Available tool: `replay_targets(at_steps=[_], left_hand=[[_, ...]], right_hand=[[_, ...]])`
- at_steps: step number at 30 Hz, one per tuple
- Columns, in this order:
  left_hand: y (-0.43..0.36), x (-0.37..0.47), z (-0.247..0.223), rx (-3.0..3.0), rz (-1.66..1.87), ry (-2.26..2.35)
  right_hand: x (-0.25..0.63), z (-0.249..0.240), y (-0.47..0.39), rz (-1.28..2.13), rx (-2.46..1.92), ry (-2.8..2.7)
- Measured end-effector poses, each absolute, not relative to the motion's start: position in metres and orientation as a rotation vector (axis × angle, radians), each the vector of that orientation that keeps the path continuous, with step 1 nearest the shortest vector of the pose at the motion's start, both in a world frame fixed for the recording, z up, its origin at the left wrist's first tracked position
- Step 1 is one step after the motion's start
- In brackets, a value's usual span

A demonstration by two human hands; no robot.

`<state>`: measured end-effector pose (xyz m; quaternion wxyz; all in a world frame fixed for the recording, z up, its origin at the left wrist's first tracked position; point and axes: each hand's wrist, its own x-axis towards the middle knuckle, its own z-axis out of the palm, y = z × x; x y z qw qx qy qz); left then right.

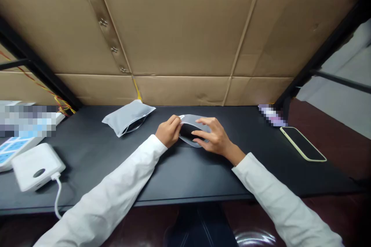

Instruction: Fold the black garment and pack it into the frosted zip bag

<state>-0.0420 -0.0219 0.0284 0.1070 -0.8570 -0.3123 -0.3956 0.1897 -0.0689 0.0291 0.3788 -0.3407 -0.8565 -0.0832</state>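
A frosted zip pouch [189, 118] with its mouth gaping is between my two hands above the black table; inside it looks dark. My left hand [169, 131] is closed, pinching the pouch's left corner by the white zip slider. At the right side of the mouth, my right hand [213, 136] has its fingers apart, some of them reaching over the opening and touching the pouch. Whatever may lie within the dark interior cannot be made out. A second frosted zip pouch [127, 115], partly unzipped, lies to the left.
The black table [197, 175] ends at a cardboard wall [174, 27]. On the left are a white charger-like box [39, 166] with a cable and a power strip [17, 150]. A phone [303, 144] in a pale case lies on the right, near a blurred-out packet [272, 115].
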Motion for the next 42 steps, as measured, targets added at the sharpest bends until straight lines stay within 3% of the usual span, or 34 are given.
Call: replay_targets(at_steps=[9, 15, 20, 27, 32, 38, 42], left_hand=[[-0.033, -0.028, 0.022, -2.805, -1.003, -0.773], [-0.026, -0.031, 0.019, -2.729, -1.039, -0.756], [-0.013, -0.039, 0.017, -2.685, -1.061, -0.820], [0.006, -0.048, 0.009, -2.718, -0.947, -0.796], [0.022, -0.058, 0.002, -2.863, -0.736, -0.758], [0.033, -0.077, -0.008, -2.814, -0.413, -1.109], [0.031, -0.080, -0.015, -2.694, -0.366, -1.354]], right_hand=[[0.184, 0.017, -0.054, -0.320, -1.226, -2.321], [0.187, 0.009, -0.042, -0.360, -1.093, -2.199], [0.189, 0.023, -0.059, -0.057, -0.890, -1.992], [0.188, 0.029, -0.059, 0.763, -0.854, -1.315], [0.211, 0.034, -0.043, 0.937, -0.916, -0.916], [0.227, 0.037, -0.036, 1.109, -1.198, -0.832], [0.244, 0.026, -0.028, 0.860, -1.496, -1.056]])
